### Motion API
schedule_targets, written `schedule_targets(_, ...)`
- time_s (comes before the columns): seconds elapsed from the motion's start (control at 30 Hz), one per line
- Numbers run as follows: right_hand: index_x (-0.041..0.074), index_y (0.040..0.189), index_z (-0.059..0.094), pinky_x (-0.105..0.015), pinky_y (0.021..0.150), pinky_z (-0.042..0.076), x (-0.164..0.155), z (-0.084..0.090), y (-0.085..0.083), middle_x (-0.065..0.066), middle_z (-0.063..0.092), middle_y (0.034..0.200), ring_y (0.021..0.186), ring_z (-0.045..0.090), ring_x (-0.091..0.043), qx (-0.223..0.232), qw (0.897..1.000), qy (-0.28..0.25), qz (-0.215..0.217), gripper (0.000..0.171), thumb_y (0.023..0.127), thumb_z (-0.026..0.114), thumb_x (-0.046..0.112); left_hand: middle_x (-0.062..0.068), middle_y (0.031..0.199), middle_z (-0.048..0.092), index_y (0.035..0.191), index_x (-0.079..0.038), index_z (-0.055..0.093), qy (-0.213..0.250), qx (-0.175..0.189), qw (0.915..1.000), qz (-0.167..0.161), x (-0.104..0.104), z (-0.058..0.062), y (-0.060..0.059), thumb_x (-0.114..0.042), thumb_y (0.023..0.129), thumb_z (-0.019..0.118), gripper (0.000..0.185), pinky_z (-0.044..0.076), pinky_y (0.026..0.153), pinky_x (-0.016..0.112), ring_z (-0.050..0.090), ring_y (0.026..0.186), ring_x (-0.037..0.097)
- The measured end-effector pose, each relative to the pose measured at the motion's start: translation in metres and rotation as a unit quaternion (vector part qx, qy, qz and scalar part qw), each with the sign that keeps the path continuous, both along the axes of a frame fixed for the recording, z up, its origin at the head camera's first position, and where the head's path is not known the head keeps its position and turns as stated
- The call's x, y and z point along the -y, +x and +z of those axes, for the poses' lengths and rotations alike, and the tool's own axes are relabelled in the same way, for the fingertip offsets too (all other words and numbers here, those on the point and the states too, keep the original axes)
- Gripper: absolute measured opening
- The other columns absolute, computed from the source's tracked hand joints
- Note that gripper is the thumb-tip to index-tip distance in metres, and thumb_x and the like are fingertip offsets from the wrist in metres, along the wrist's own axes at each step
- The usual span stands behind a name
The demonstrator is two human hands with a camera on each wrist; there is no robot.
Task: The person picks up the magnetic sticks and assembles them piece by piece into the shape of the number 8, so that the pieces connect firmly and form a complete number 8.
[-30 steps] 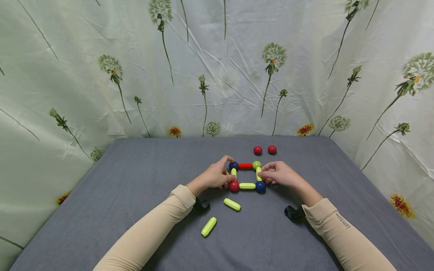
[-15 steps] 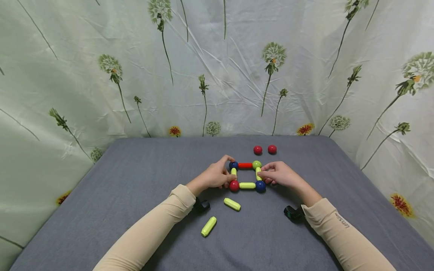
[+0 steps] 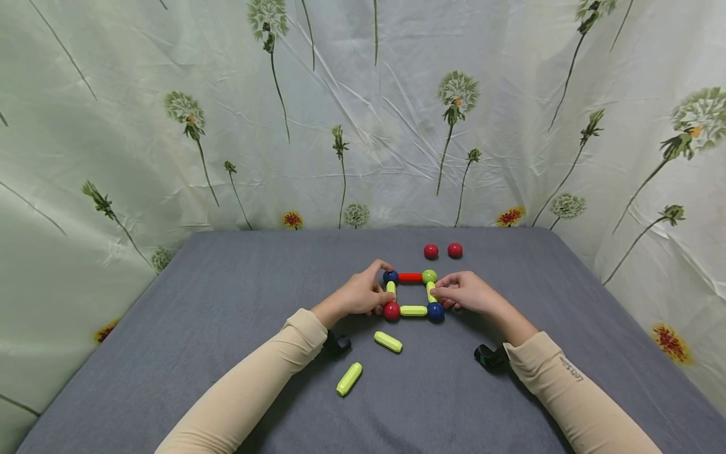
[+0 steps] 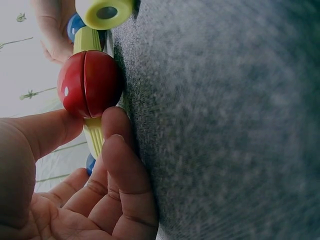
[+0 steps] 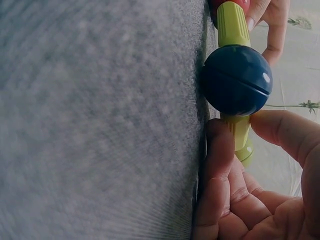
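A four-sided frame of ribbed sticks and balls lies on the grey cloth. Its corners are a red ball (image 3: 392,311), a near blue ball (image 3: 435,312), a green ball (image 3: 429,277) and a far blue ball (image 3: 391,277). My left hand (image 3: 360,292) pinches the left yellow-green stick (image 4: 94,137) beside the red ball, one finger reaching to the far blue ball. With thumb and fingers, my right hand (image 3: 466,292) grips the right yellow-green stick (image 5: 237,131) between the green and near blue balls. A red stick (image 3: 410,277) forms the far side, a yellow-green stick (image 3: 413,311) the near side.
Two loose yellow-green sticks, one slanted (image 3: 388,342) and one closer (image 3: 349,379), lie in front of the frame. Behind it sit two loose red balls, a left one (image 3: 431,251) and a right one (image 3: 455,250). A flowered curtain (image 3: 363,113) hangs beyond the cloth-covered table (image 3: 255,271).
The right stick's far end has shifted slightly left, with the fingers of my right hand on it. My left hand and the loose pieces stay where they were.
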State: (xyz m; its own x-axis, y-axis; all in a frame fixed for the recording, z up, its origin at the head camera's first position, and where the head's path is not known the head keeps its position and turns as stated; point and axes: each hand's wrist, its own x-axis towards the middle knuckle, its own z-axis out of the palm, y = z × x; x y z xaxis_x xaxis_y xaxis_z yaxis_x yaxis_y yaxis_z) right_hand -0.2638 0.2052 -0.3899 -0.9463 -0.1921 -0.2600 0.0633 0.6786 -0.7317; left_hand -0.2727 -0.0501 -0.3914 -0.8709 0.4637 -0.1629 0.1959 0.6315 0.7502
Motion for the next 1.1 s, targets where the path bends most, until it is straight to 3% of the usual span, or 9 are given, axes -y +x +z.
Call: schedule_targets(1.1, 0.007, 0.107, 0.065, -0.025, 0.063, 0.05, -0.0022, -0.0016, -0.0019, -0.001, 0.07, 0.085, 0.073, 0.065, -0.01, -0.004, 1.0, 0.006, 0.003, 0.042, 0.086, 0.061, 0.042, 0.002, 0.073, 0.066, 0.132, -0.029, 0.033, -0.024, -0.011, 0.9996, 0.005, -0.0048, 0.002, -0.0024, -0.032, 0.088, 0.061, 0.052, 0.05, 0.051, 0.033, 0.059, 0.055, 0.02)
